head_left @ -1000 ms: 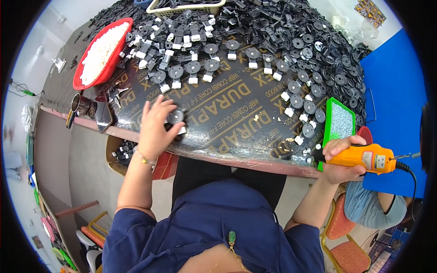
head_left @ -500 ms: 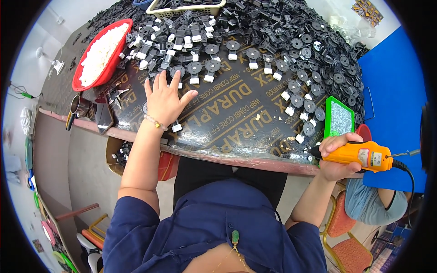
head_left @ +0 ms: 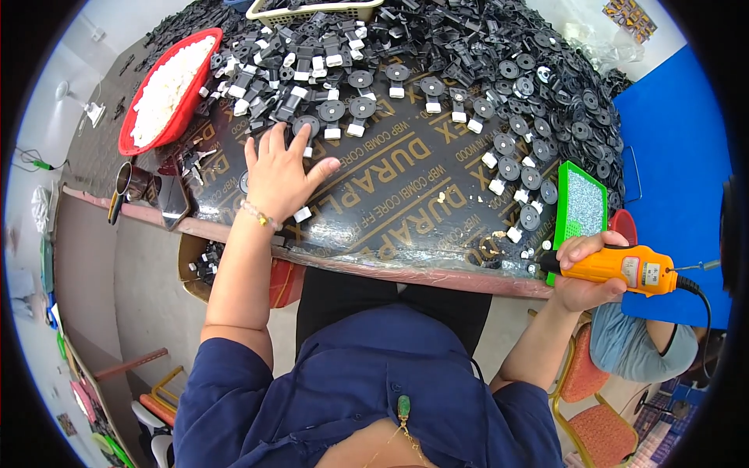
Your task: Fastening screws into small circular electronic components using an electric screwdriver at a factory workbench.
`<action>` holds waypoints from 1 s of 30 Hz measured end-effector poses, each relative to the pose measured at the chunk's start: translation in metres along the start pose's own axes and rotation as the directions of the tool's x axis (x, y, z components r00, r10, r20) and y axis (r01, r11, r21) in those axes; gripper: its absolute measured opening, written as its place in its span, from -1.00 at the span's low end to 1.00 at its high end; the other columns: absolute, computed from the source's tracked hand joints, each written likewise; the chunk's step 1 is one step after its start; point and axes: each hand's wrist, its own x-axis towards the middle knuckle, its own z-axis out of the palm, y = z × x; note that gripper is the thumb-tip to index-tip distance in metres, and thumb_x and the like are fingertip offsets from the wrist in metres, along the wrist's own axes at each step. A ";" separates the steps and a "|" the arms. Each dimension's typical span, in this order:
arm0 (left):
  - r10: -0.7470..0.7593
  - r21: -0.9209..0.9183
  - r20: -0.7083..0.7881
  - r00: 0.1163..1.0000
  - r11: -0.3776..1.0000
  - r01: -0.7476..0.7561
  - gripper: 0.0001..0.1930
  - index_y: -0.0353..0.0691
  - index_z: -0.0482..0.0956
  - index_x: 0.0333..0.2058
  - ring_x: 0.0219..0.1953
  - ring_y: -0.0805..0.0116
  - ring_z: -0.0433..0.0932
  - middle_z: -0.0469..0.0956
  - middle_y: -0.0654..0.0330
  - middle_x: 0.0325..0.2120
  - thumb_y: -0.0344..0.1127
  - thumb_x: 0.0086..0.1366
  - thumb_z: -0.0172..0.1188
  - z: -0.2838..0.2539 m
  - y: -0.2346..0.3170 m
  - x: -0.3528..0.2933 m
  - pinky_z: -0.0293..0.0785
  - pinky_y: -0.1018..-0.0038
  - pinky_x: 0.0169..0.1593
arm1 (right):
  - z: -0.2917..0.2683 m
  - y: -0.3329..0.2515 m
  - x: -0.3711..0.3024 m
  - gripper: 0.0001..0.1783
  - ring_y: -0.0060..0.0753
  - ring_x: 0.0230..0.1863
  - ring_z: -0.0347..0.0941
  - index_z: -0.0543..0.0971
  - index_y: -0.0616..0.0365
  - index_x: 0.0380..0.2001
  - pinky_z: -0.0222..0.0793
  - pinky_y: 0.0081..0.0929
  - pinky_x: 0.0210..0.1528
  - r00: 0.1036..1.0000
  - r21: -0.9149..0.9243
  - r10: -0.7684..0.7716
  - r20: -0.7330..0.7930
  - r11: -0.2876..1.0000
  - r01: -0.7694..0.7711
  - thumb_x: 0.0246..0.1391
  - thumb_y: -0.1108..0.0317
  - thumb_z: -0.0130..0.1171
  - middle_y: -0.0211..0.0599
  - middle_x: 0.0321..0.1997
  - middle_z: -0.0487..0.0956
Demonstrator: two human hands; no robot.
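Observation:
My left hand (head_left: 282, 179) lies low over the dark board table, fingers spread, holding nothing. Its fingertips reach a black disc-shaped plastic part (head_left: 307, 125); whether they press on it I cannot tell. A white block (head_left: 303, 214) peeks out beside the palm, the rest of its part hidden under the hand. At the table's right front, my right hand (head_left: 583, 273) is wrapped round an orange electric screwdriver (head_left: 633, 270), its black nose pointing left. Just beyond that nose is a green tray (head_left: 560, 204) of small silvery pieces.
Black parts (head_left: 468, 47) heap along the far side, several with white blocks. A red basin (head_left: 204, 76) of white pieces stands at the left, near a phone (head_left: 175, 204) and a cup (head_left: 134, 184). A blue panel (head_left: 675, 187) and another person's sleeve (head_left: 636, 347) are at the right.
My left hand has shifted slightly left, still spread near the same disc. The screwdriver in my right hand has moved a little to the right.

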 end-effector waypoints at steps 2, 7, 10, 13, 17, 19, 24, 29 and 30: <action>0.050 -0.019 0.008 0.999 0.999 -0.050 -0.10 -0.13 0.40 0.33 0.37 -0.17 0.23 0.31 -0.27 0.27 0.49 0.28 0.01 -0.005 0.008 -0.010 -0.10 -0.22 0.43 | -0.001 0.000 0.000 -0.09 -0.53 -0.62 0.39 0.41 0.22 0.12 0.33 -0.56 -0.57 1.000 -0.002 0.001 -0.006 1.000 -0.001 0.20 -0.50 0.01 -0.29 -0.50 0.52; 0.189 -0.113 -0.025 0.982 0.975 -0.190 -0.10 -0.14 0.44 0.28 0.32 -0.19 0.26 0.33 -0.25 0.23 0.49 0.22 0.10 -0.017 0.040 -0.035 -0.07 -0.23 0.40 | -0.001 -0.003 0.000 -0.09 -0.53 -0.61 0.39 0.41 0.21 0.13 0.33 -0.55 -0.56 1.000 -0.015 -0.007 -0.011 1.000 0.007 0.20 -0.50 0.02 -0.30 -0.50 0.53; 0.271 -0.159 -0.060 0.961 0.948 -0.277 -0.08 -0.15 0.45 0.27 0.29 -0.19 0.27 0.33 -0.23 0.22 0.49 0.18 0.13 -0.020 0.065 -0.048 -0.02 -0.23 0.38 | -0.001 -0.001 0.000 -0.08 -0.52 -0.60 0.40 0.41 0.19 0.14 0.33 -0.55 -0.56 1.000 -0.020 -0.007 -0.005 1.000 0.007 0.19 -0.51 0.02 -0.30 -0.49 0.53; 0.320 -0.207 -0.051 0.946 0.923 -0.324 -0.06 -0.19 0.44 0.28 0.29 -0.20 0.27 0.32 -0.25 0.23 0.45 0.14 0.20 -0.023 0.094 -0.058 0.00 -0.22 0.37 | -0.004 -0.002 -0.002 -0.08 -0.50 -0.61 0.39 0.41 0.16 0.13 0.33 -0.53 -0.55 1.000 -0.015 0.013 -0.016 1.000 -0.013 0.16 -0.53 0.03 -0.28 -0.49 0.54; 0.369 -0.286 -0.108 0.923 0.878 -0.384 -0.08 -0.25 0.49 0.22 0.25 -0.13 0.29 0.35 -0.20 0.18 0.37 0.06 0.32 -0.024 0.135 -0.064 0.11 -0.11 0.30 | -0.008 -0.006 -0.004 -0.08 -0.47 -0.61 0.39 0.41 0.17 0.11 0.34 -0.50 -0.55 1.000 -0.012 0.012 -0.027 1.000 -0.013 0.16 -0.53 0.03 -0.27 -0.49 0.54; 0.375 -0.312 -0.095 0.922 0.868 -0.386 -0.08 -0.22 0.46 0.25 0.25 -0.14 0.29 0.33 -0.20 0.20 0.35 0.08 0.33 -0.019 0.154 -0.064 0.12 -0.08 0.28 | -0.009 -0.009 -0.006 -0.08 -0.47 -0.61 0.39 0.40 0.18 0.10 0.34 -0.50 -0.55 0.999 -0.025 0.015 -0.040 1.000 -0.016 0.16 -0.53 0.02 -0.27 -0.49 0.54; 0.409 -0.359 -0.101 0.907 0.835 -0.416 -0.16 -0.15 0.44 0.27 0.24 -0.13 0.30 0.32 -0.19 0.19 0.26 0.12 0.35 -0.017 0.180 -0.067 0.16 -0.01 0.23 | -0.023 -0.015 -0.012 -0.07 -0.48 -0.61 0.39 0.39 0.19 0.10 0.34 -0.51 -0.55 0.997 -0.048 0.019 -0.078 0.999 -0.022 0.16 -0.54 0.01 -0.29 -0.49 0.54; 0.356 -0.387 -0.266 0.896 0.812 -0.438 -0.48 -0.09 0.54 0.13 0.13 -0.06 0.41 0.43 -0.07 0.07 -0.07 0.23 0.35 -0.030 0.169 -0.026 0.26 0.06 0.16 | -0.039 -0.027 -0.015 -0.06 -0.49 -0.61 0.39 0.40 0.20 0.09 0.34 -0.51 -0.55 0.995 -0.117 0.000 -0.104 0.993 -0.013 0.15 -0.55 0.01 -0.29 -0.48 0.54; 0.358 -0.365 -0.288 0.888 0.816 -0.447 -0.55 -0.10 0.57 0.08 0.10 -0.02 0.45 0.47 -0.01 0.03 -0.13 0.25 0.34 -0.030 0.166 -0.010 0.29 0.10 0.14 | -0.041 -0.029 -0.016 -0.05 -0.50 -0.61 0.39 0.40 0.20 0.09 0.33 -0.51 -0.55 0.993 -0.134 -0.008 -0.115 0.991 -0.007 0.14 -0.56 0.01 -0.29 -0.48 0.54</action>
